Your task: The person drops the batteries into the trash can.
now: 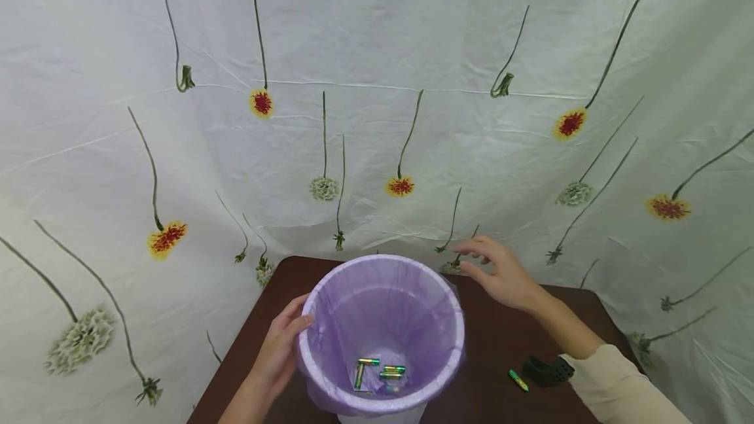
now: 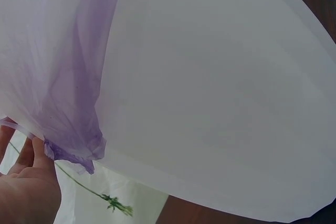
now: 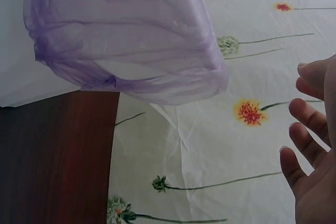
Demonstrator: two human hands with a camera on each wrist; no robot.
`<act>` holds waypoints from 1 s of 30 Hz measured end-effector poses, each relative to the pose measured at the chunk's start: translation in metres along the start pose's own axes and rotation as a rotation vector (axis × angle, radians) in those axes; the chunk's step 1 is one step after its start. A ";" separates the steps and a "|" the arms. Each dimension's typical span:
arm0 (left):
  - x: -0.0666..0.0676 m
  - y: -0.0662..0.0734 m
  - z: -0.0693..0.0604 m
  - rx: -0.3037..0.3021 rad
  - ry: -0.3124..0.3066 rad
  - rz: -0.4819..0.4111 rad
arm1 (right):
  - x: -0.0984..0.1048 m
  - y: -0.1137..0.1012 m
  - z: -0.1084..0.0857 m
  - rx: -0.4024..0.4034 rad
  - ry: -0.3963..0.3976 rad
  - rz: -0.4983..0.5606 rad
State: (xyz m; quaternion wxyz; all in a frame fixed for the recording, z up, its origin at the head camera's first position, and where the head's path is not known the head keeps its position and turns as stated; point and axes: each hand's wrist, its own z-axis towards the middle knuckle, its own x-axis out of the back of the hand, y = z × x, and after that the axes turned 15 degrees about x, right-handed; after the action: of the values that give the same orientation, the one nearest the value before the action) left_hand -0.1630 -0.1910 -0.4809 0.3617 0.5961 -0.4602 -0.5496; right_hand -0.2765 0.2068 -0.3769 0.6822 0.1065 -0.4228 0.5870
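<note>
A white trash can (image 2: 210, 103) lined with a purple plastic bag (image 1: 383, 319) stands on the table at the lower middle of the head view. My left hand (image 1: 277, 345) grips its left rim, thumb over the edge and fingers outside, under the bag's overhang. Several green-and-gold batteries (image 1: 359, 376) lie at the bottom inside the bag. Beyond the can's right rim, my right hand (image 1: 501, 273) is raised, fingers loosely bent and apart from the can; the right wrist view also shows no object in its fingers (image 3: 303, 142).
One more green battery (image 1: 518, 380) lies on the dark brown table (image 1: 471, 391), right of the can, near the black strap (image 1: 548, 370) at my right wrist. Behind the table hangs a white cloth (image 1: 377, 38) with printed flowers.
</note>
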 end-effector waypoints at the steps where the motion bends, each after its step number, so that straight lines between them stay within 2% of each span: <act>1: 0.000 0.000 0.000 -0.002 -0.006 0.001 | 0.001 0.001 -0.002 -0.011 -0.003 -0.003; 4: 0.001 0.000 0.001 -0.006 -0.019 0.000 | 0.005 0.006 -0.008 -0.027 -0.003 -0.021; 10: 0.002 0.001 0.002 0.003 -0.006 -0.007 | 0.009 0.015 -0.022 -0.050 0.022 -0.059; 17: 0.001 0.000 0.001 0.005 0.010 -0.010 | 0.015 0.021 -0.039 -0.124 0.021 -0.096; 20: 0.002 -0.001 0.001 0.006 0.006 -0.011 | 0.017 0.023 -0.044 -0.158 0.007 -0.112; 30: 0.002 -0.002 0.001 -0.003 -0.015 -0.007 | 0.027 0.025 -0.058 -0.203 0.014 -0.151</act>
State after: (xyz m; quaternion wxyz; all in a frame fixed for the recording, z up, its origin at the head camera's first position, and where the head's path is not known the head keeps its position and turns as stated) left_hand -0.1640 -0.1925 -0.4832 0.3571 0.5931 -0.4600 -0.5560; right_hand -0.2741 0.2708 -0.4030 0.7345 0.0643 -0.4660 0.4890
